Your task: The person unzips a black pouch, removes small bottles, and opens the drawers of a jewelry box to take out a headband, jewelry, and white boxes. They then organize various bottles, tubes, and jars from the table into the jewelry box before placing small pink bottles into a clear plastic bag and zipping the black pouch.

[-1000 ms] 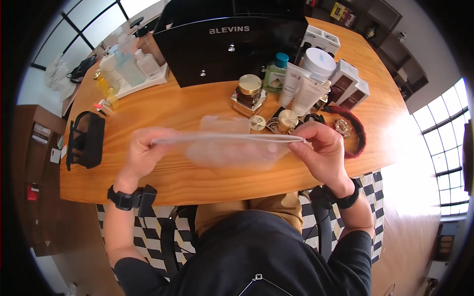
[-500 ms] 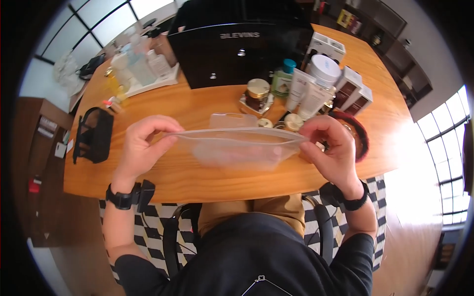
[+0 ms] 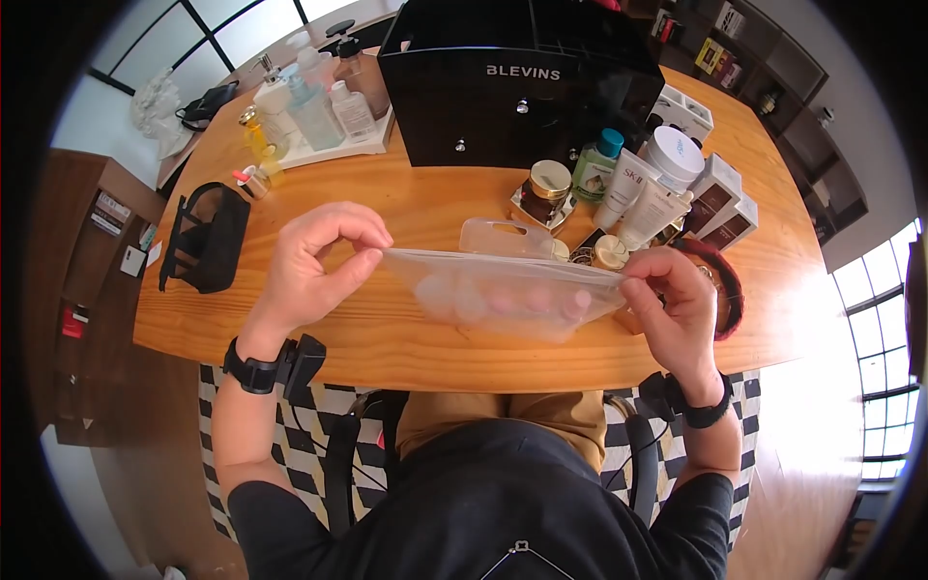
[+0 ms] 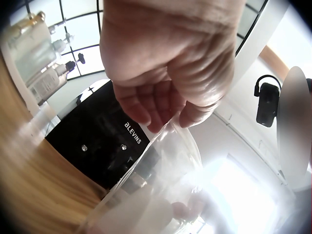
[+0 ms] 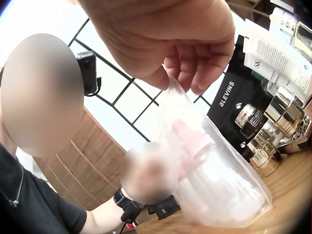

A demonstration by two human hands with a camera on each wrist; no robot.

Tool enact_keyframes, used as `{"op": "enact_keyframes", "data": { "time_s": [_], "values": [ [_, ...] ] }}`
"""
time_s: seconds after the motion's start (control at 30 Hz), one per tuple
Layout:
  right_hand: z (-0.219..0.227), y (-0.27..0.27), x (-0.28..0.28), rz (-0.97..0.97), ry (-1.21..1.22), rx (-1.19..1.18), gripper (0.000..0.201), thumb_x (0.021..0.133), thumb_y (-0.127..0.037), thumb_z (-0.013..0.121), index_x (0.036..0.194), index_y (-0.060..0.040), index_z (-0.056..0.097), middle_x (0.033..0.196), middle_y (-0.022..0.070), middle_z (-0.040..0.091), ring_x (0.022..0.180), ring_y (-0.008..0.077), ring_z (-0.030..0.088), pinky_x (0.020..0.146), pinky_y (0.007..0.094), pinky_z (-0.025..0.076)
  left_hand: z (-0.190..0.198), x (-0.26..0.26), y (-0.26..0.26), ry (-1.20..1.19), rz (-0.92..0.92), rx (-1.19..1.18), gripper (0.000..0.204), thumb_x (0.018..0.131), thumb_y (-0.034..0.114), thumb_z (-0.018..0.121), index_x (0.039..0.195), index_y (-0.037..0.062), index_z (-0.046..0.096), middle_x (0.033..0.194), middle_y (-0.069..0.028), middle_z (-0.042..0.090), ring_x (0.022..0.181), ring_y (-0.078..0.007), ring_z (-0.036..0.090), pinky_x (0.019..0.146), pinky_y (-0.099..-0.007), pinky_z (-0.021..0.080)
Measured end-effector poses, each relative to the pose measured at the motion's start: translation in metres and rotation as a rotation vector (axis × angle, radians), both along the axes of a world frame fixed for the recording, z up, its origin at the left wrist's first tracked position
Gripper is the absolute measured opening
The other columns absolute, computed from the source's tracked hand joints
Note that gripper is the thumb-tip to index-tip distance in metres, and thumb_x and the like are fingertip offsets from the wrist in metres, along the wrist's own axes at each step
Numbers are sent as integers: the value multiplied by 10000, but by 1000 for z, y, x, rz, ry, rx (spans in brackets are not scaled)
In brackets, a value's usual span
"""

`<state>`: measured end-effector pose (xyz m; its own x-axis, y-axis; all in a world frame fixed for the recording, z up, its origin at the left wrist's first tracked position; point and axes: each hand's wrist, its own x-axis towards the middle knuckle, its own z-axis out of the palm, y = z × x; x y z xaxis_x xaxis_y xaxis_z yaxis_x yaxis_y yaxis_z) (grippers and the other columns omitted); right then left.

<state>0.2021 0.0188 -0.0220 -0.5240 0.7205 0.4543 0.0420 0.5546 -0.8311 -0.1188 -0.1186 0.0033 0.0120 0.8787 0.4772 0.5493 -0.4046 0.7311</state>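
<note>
A translucent plastic zip bag (image 3: 522, 307) hangs stretched between the two hands above the table, with several white and pink things showing blurrily through its wall. My left hand (image 3: 324, 266) pinches the bag's upper left corner between thumb and fingers. At the opposite top corner, my right hand (image 3: 677, 314) pinches the edge the same way. In the right wrist view the bag (image 5: 219, 180) hangs down from the fingertips with its contents at the bottom. Behind the bag lies a clear plastic piece (image 3: 478, 232) with a slot in it, partly hidden.
A black drawer box (image 3: 474, 106) marked BLEVINS stands at the back. Right of it cluster a gold-lidded jar (image 3: 549, 184), white tubes (image 3: 652, 213), boxes (image 3: 730, 222) and a red headband (image 3: 730, 290). At left are a black mesh pouch (image 3: 217, 242) and a white tray (image 3: 319, 155) of bottles.
The head view has shifted, so the table things appear farther right. Both hands still pinch the bag's top corners. The bag now slopes down toward the right, and its contents show more sharply.
</note>
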Motion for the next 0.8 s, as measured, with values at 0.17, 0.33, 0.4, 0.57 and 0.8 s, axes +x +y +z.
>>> {"op": "enact_keyframes", "data": {
  "time_s": [0.17,0.33,0.4,0.57,0.8],
  "values": [
    [-1,2,1,-3,-4,15,59,788,-25,664,829,-17,622,790,42,633,669,113,558,613,236,456,0,2,-2,-16,46,-23,74,755,-55,606,800,4,597,857,-66,601,747,-120,543,690,-239,447],
    [-1,0,3,-22,-25,62,74,784,-24,671,836,-22,618,793,41,629,660,117,559,597,240,455,-2,7,0,59,91,30,83,751,-63,591,780,3,550,802,-63,561,695,-127,493,647,-233,406],
    [0,0,3,-8,-28,88,84,782,-22,676,839,-26,615,806,40,630,651,117,558,579,242,454,0,9,0,104,107,39,85,757,-63,584,780,7,542,791,-63,551,691,-128,486,644,-233,402],
    [5,-2,3,-5,-69,233,80,788,-8,661,824,-38,597,817,54,622,648,160,565,565,255,457,1,8,-1,148,92,40,76,793,2,605,790,19,531,752,-50,500,677,-140,460,636,-244,384],
    [8,0,4,63,-96,278,110,777,-23,667,843,-26,578,833,70,614,693,183,572,576,263,460,4,9,-4,110,76,-27,63,798,7,595,828,19,541,796,-60,512,733,-151,479,683,-252,398]
  ]
}}
